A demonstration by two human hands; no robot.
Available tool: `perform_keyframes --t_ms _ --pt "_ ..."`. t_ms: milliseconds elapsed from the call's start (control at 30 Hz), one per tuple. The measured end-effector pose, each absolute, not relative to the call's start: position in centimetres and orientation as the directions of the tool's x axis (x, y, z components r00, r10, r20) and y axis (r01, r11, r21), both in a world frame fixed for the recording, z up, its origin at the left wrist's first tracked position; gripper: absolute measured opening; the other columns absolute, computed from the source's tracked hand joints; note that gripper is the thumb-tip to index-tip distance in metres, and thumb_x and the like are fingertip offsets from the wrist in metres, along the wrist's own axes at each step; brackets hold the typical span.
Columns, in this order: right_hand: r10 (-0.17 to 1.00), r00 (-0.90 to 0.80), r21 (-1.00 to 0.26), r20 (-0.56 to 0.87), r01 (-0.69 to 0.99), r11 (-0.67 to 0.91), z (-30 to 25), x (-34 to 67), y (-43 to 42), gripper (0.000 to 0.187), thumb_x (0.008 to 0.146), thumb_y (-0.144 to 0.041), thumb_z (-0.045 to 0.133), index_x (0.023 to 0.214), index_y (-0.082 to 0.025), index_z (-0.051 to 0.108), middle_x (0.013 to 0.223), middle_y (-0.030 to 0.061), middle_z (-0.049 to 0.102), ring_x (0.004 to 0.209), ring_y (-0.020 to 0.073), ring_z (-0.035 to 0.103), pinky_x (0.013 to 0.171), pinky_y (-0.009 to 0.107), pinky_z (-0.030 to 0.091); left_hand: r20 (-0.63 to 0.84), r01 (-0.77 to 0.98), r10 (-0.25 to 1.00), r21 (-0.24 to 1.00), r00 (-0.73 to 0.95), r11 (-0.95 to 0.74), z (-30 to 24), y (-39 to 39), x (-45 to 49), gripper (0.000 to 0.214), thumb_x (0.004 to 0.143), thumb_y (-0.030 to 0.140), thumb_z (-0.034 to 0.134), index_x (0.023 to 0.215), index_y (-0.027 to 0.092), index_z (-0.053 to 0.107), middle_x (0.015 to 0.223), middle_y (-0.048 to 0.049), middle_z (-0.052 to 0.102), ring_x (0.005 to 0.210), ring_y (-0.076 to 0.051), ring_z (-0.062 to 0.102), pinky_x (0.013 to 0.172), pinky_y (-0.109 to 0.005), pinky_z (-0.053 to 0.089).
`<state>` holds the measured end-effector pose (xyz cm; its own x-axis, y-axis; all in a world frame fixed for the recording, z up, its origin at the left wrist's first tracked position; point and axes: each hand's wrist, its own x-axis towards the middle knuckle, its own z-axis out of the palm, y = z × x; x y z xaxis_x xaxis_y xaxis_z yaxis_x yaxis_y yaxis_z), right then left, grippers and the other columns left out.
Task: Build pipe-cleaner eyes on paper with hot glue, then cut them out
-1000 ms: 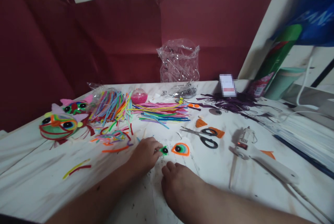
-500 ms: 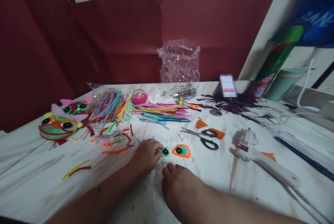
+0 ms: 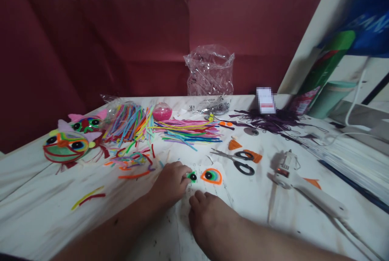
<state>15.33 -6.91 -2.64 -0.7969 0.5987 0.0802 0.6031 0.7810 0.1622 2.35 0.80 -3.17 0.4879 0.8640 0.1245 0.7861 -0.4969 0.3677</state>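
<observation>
My left hand [image 3: 172, 180] is closed, its thumb and fingertips at the left edge of a small green pipe-cleaner eye [image 3: 192, 177] with a black centre. That eye is partly covered by the fingers. To its right, a finished-looking eye with an orange outline [image 3: 212, 176] and blue-green rings lies flat on a marked white paper sheet [image 3: 226, 190]. My right hand [image 3: 206, 216] rests on the paper just below both eyes, fingers curled under; whether anything is inside them is hidden.
Scissors [image 3: 235, 159], orange scraps [image 3: 252, 156] and a glue gun [image 3: 306, 190] lie to the right. Pipe cleaners [image 3: 188, 131] spread across the back. Two decorated masks [image 3: 65, 147] sit at left. Purple strips [image 3: 270, 120], a pink ball [image 3: 162, 112] and a plastic bag [image 3: 209, 70] stand behind.
Both hands stay almost in place. The left fingers have shifted very slightly at the green eye; the view has moved a little.
</observation>
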Motion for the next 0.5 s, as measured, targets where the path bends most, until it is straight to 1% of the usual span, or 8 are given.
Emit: perform_keyframes --t_ms 100,233,300,500 --pt "0.645 -0.762 0.183 -0.055 0.627 0.757 -2.0 15.2 -7.0 0.017 0.076 -0.014 0.064 0.085 -0.003 0.072 0.076 0.0201 0.068 0.072 0.0277 0.062 0.053 0.037 0.049 0.134 0.772 0.856 0.380 0.499 -0.510 -3.3 0.9 2.3 0.024 0.074 0.011 0.055 0.091 0.018 0.070 0.083 -0.0041 0.064 0.078 -0.017 0.057 0.073 -0.028 0.041" --pt "0.635 -0.764 0.192 -0.112 0.611 0.768 -1.4 15.1 -7.2 0.018 0.078 -0.014 0.062 0.089 -0.003 0.072 0.079 0.0187 0.069 0.074 0.0281 0.062 0.054 0.036 0.049 0.141 0.768 0.857 0.389 0.496 -0.509 -3.4 0.9 2.2 0.024 0.073 0.010 0.055 0.090 0.019 0.070 0.082 -0.0034 0.065 0.077 -0.017 0.058 0.072 -0.028 0.041" --pt "0.632 -0.768 0.193 -0.102 0.608 0.770 -1.6 15.1 -7.2 0.018 0.077 -0.013 0.062 0.088 -0.004 0.072 0.079 0.0183 0.069 0.073 0.0276 0.062 0.053 0.037 0.049 0.146 0.765 0.860 0.402 0.488 -0.503 -3.4 0.9 2.2 0.024 0.073 0.009 0.056 0.089 0.019 0.071 0.081 -0.0033 0.065 0.077 -0.017 0.058 0.071 -0.028 0.041" --pt "0.617 -0.787 0.198 0.028 0.609 0.768 -2.7 15.5 -7.0 0.013 0.073 -0.013 0.065 0.080 -0.005 0.072 0.072 0.0167 0.068 0.067 0.0260 0.059 0.049 0.036 0.045 0.165 0.739 0.857 0.445 0.488 -0.506 -3.8 1.1 2.1 0.023 0.070 0.009 0.059 0.088 0.018 0.069 0.078 -0.0031 0.063 0.078 -0.018 0.058 0.072 -0.029 0.043"
